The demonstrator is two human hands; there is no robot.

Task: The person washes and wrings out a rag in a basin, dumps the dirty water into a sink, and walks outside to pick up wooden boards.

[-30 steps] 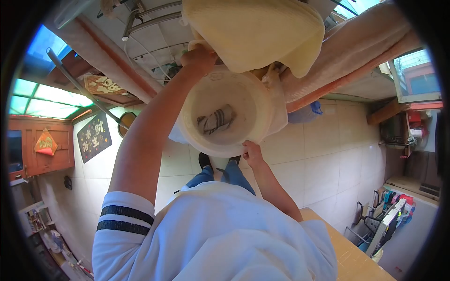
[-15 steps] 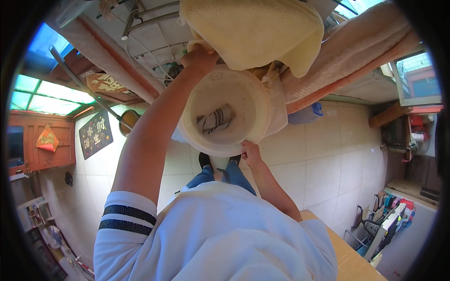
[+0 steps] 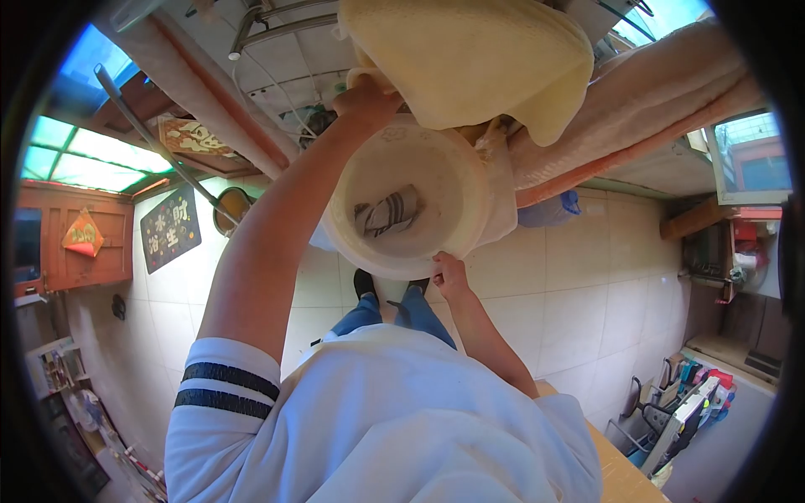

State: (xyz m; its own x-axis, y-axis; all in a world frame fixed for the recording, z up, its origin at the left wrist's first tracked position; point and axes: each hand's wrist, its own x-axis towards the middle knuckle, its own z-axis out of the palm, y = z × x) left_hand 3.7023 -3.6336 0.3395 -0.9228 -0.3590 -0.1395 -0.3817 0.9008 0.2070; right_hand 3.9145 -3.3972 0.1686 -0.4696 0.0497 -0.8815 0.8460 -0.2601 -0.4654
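A white plastic basin point(image 3: 344, 222) is held in front of me. Inside it, on the bottom, lies a small crumpled white cloth point(image 3: 394, 211) with dark stripes, possibly a sock. My right hand point(image 3: 450, 274) is closed on the basin's near rim, thumb over the edge. Stretched forward, my left hand point(image 3: 366, 98) is at the basin's far left side, below the edge of a pale yellow towel point(image 3: 478, 59). Its fingers are curled at a pale, cream-coloured piece point(image 3: 360, 77); what they hold is mostly hidden.
A metal rack point(image 3: 277, 33) stands at the far left of the towel. Pink-edged thick bedding point(image 3: 637, 117) hangs at both sides. A blue plastic bag point(image 3: 549, 210) lies on the tiled floor point(image 3: 579, 285). A wooden surface point(image 3: 616, 453) is close by my right side.
The view has shifted slightly, so the towel and my left hand appear a little farther right. Both hands keep their places, and the striped cloth stays in the basin.
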